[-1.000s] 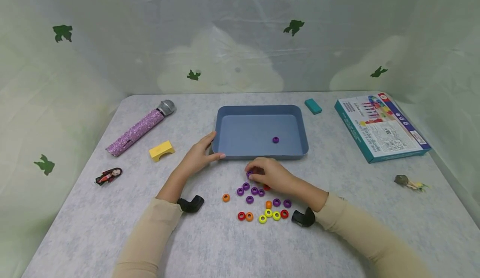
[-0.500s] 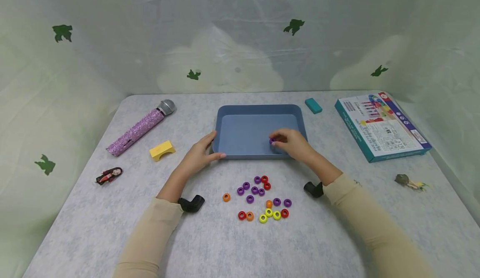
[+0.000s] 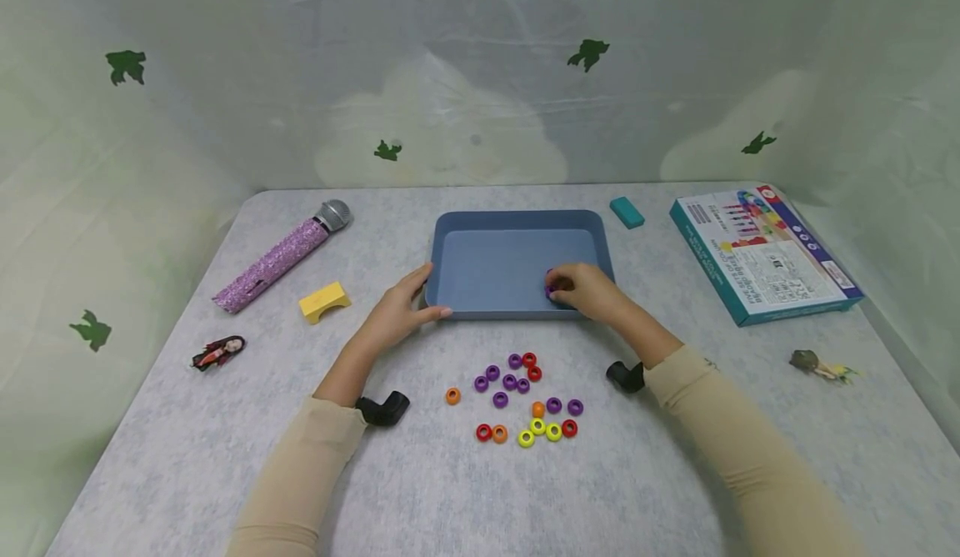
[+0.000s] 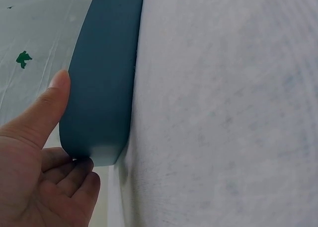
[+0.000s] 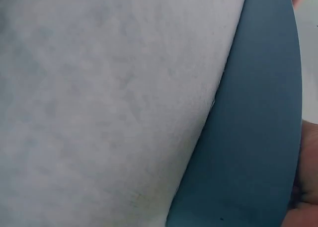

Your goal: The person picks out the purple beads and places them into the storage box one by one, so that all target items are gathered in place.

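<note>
In the head view, a pale mottled surface [image 3: 420, 490] is backed by a whitish curtain [image 3: 480, 98] marked with green shapes. A shallow blue tray [image 3: 487, 257] is set near the middle, its long axis running left to right. Inside it, near the front right, a purple bead [image 3: 550, 290] is pinched between the curled thumb and fingers of the right hand [image 3: 583, 288]; a bit of purple is also seen just beyond the fingertips. Which way the bead's hole points cannot be told. The tray's front left corner is touched by the left hand [image 3: 396, 308], thumb and fingers spread. In front, loose beads [image 3: 509, 382] are scattered, most with holes facing up. A flat box [image 3: 765, 257] is placed at the right.

In the left wrist view, the tray's outer wall is seen upright in the frame; the thumb is laid against the rim, the other fingers loosely bent at the corner.

In the right wrist view, the right hand is mostly hidden behind the tray wall, and its grip cannot be made out.
</note>
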Motion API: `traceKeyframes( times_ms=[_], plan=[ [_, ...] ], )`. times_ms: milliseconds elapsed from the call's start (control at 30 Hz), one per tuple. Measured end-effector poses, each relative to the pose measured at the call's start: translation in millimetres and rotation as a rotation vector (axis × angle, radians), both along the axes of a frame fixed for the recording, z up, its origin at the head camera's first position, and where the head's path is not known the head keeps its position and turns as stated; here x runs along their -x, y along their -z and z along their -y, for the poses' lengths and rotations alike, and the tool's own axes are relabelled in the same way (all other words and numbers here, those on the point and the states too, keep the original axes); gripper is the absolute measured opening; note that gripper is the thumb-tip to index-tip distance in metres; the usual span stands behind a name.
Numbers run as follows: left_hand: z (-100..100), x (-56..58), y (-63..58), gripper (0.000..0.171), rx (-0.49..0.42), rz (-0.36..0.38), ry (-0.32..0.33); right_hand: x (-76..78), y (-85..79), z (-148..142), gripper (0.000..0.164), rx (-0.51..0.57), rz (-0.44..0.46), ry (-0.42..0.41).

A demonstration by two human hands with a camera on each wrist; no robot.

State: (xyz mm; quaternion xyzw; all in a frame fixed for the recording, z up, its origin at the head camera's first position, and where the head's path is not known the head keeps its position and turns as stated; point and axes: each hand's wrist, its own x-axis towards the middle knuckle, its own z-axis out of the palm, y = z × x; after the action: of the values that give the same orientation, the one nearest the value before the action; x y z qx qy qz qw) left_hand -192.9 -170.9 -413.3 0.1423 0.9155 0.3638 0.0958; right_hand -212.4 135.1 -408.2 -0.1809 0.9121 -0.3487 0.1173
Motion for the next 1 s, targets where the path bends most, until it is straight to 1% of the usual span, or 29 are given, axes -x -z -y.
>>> traceKeyframes(
  times_ms=[67,167,267,300,367,433,500,600,700,800,900,1000],
  plan=[
    [0,0.3,0.1,0.090,0.002,0.002,0.004,-3.9,-2.6,-1,0.027,0.029,-0.037,-0.006],
    [0,0.4,0.3,0.090,0.007,0.003,0.004,-14.1,-8.9,0,0.031,0.108,-0.146,-0.049],
    [0,0.2,0.4,0.090,0.011,0.001,0.000,-29.1,-15.8,4,0.032,0.208,-0.266,-0.130],
    [0,0.2,0.4,0.089,0.012,0.000,0.000,-34.4,-16.9,7,0.031,0.244,-0.293,-0.165],
    [0,0.2,0.3,0.089,0.012,-0.002,0.000,-44.3,-16.9,12,0.031,0.299,-0.310,-0.224],
    [0,0.1,0.1,0.089,0.011,-0.002,-0.001,-52.8,-14.3,17,0.031,0.323,-0.287,-0.277],
    [0,0.2,0.0,0.089,0.010,-0.002,0.000,-59.1,-9.8,22,0.033,0.307,-0.234,-0.310],
    [-1,0.3,0.1,0.090,0.011,-0.003,-0.003,-65.2,-1.4,29,0.033,0.233,-0.134,-0.321],
    [-1,0.0,-0.1,0.089,0.009,-0.003,-0.002,-68.6,7.1,33,0.030,0.145,-0.071,-0.316],
    [-2,-0.6,-0.8,0.090,0.004,-0.003,-0.001,-69.7,13.4,35,0.025,0.094,-0.069,-0.331],
    [-2,-0.8,-0.8,0.090,0.005,-0.006,-0.001,-69.5,15.5,37,0.020,0.075,-0.087,-0.345],
    [-1,-0.6,-0.7,0.090,0.008,-0.006,0.000,-69.6,14.5,38,0.017,0.054,-0.098,-0.329]
  ],
)
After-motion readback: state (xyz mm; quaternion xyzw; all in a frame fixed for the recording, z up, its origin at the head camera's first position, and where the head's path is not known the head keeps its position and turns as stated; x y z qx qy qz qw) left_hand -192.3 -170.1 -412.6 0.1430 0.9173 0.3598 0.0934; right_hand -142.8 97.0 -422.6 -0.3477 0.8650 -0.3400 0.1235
